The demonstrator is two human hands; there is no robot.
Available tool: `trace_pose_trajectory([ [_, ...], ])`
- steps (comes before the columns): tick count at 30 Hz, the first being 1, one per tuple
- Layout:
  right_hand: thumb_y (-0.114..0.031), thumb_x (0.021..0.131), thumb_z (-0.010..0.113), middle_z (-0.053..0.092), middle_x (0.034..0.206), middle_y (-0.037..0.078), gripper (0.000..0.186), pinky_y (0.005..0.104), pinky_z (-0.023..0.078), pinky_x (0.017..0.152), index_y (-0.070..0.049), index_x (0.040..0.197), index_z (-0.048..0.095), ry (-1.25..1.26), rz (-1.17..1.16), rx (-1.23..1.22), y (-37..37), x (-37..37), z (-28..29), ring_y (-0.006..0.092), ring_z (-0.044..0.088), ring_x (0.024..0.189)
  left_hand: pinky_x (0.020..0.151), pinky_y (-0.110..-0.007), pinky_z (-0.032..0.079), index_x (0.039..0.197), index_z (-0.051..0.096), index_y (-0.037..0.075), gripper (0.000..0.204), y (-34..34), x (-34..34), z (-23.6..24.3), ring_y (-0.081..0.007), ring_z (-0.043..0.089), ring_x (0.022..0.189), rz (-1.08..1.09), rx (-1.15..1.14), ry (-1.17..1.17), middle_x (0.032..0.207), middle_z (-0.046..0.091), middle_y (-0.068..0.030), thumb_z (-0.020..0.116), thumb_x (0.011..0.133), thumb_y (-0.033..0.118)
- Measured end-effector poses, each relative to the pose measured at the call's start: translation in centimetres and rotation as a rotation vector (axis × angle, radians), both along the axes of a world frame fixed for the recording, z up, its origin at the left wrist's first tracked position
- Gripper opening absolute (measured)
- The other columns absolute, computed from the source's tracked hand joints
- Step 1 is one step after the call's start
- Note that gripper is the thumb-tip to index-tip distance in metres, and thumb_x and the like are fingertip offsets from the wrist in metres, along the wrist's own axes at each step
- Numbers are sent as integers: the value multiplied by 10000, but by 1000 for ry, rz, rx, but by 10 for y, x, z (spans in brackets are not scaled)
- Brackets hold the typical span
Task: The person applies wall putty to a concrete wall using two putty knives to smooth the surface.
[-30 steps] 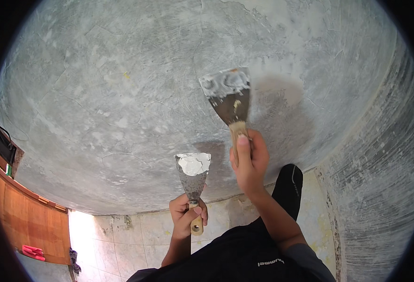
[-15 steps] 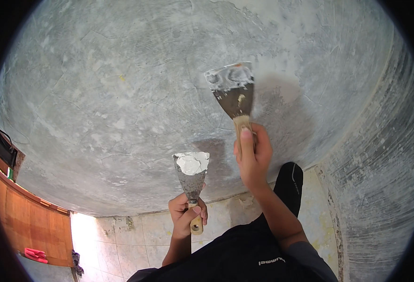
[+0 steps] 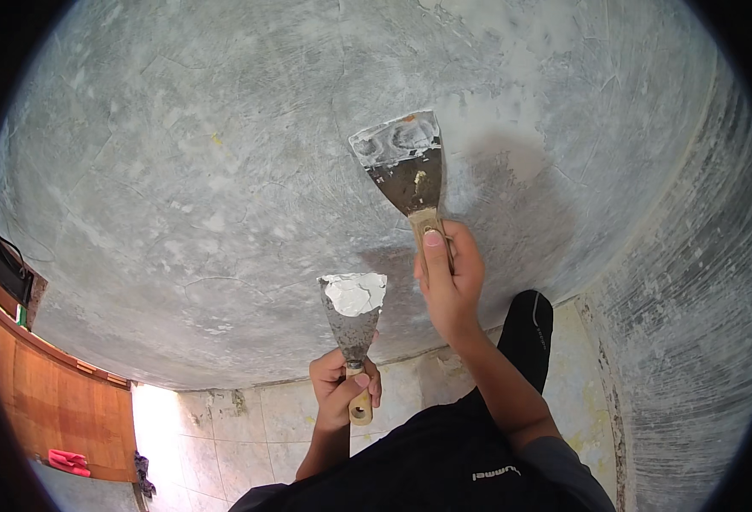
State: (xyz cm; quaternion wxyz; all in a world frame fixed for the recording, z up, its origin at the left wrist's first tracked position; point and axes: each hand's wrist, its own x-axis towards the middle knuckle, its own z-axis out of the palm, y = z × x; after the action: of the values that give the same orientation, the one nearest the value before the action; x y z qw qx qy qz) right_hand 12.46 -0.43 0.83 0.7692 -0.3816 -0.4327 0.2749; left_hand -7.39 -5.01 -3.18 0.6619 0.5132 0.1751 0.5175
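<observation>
My right hand (image 3: 452, 286) grips the handle of a wide putty knife (image 3: 406, 171), thumb along its top. White filler is smeared across the front of that blade, which lies over the grey wall (image 3: 248, 171); whether its edge touches the surface I cannot tell. Lower and to the left, my left hand (image 3: 342, 388) is closed round the light wooden handle of a smaller putty knife (image 3: 348, 333). Its speckled blade points up and carries a thick lump of white filler (image 3: 354, 294).
A second grey wall (image 3: 683, 367) meets this one at a corner on the right. Below are floor tiles (image 3: 243, 427) and my dark-clad leg (image 3: 525, 337). Wooden furniture (image 3: 73, 401) with a red cloth (image 3: 69, 462) stands at the lower left, beside a bright opening.
My right hand and the wide putty knife have shifted a little to the left across the wall. The left hand with the smaller knife stays almost in place.
</observation>
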Motion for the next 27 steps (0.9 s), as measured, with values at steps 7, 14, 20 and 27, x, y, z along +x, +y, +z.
trace_pose_trajectory([
  [7,-199,1042,543,542,672,-22,200,217,373,515,-7,1029,596,49,26,-85,-29,10,-119,31,456,566,451,-274,458,1290,552,-139,497,-1,0,1,-165,563,456,9,-15,21,632,597,-122,566,822,29],
  [14,-225,1045,548,543,658,-19,218,220,347,479,-13,1055,592,87,17,-65,-25,37,-25,26,438,546,454,-277,462,1294,552,-136,505,6,1,-3,-168,561,456,10,-23,20,627,588,-119,563,816,29],
  [20,-241,1041,560,548,658,-24,234,216,337,475,-11,1032,601,40,-12,9,-3,38,7,18,446,555,455,-279,466,1296,554,-129,503,4,10,-1,-170,561,457,-15,-10,11,628,585,-119,559,819,31],
  [27,-262,1060,506,512,622,-12,236,204,297,392,-37,1018,567,35,15,-102,-23,41,-79,27,395,450,446,-279,462,1297,553,-129,496,6,6,-4,-167,553,450,14,7,31,621,582,-114,567,832,43],
])
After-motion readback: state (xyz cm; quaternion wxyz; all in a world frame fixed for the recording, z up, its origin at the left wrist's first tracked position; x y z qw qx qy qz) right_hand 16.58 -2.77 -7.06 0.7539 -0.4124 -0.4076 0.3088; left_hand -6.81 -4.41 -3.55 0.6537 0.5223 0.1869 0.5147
